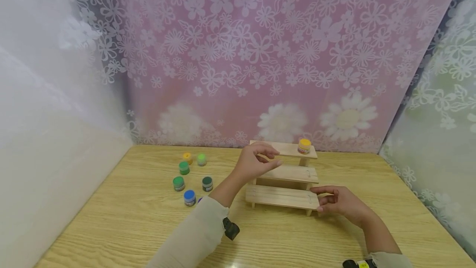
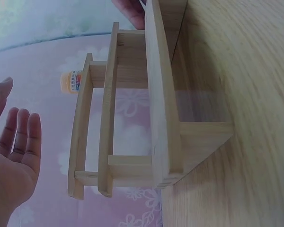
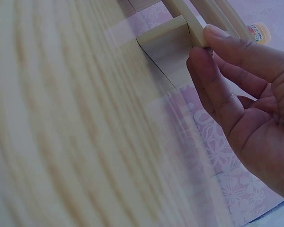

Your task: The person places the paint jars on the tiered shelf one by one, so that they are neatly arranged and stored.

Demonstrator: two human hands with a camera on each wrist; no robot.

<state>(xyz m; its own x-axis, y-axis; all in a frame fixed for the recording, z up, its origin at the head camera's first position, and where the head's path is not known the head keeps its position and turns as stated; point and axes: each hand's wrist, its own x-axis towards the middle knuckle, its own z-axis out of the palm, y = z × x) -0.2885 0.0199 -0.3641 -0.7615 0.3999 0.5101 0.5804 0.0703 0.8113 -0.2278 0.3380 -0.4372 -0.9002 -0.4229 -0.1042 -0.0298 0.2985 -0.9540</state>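
A three-step wooden shelf [image 1: 290, 173] stands toward one o'clock on the table [image 1: 122, 226]. At its four o'clock I see the right hand [image 1: 343, 205] pinching the end of the lowest board [image 1: 280, 197]; at ten, the left hand [image 1: 254, 163] hovers, fingers loosely extended. One yellow-lidded jar [image 1: 304, 147] tops the shelf at one o'clock; more small jars [image 1: 179, 183] gather around nine.

With our right hand's grip [image 1: 343, 206] we are holding a pale wooden three-tier stand [image 1: 291, 173] at the right end of its lowest board [image 1: 277, 197]; our left hand's grip [image 1: 254, 163] is hovering before the upper boards [image 1: 297, 173]. A round yellow-lidded jar [image 1: 304, 146] is standing on the top board [image 1: 288, 149]. Small green-, blue- and orange-lidded jars [image 1: 184, 168] are standing to the left on the wood-grained worktop [image 1: 130, 218].
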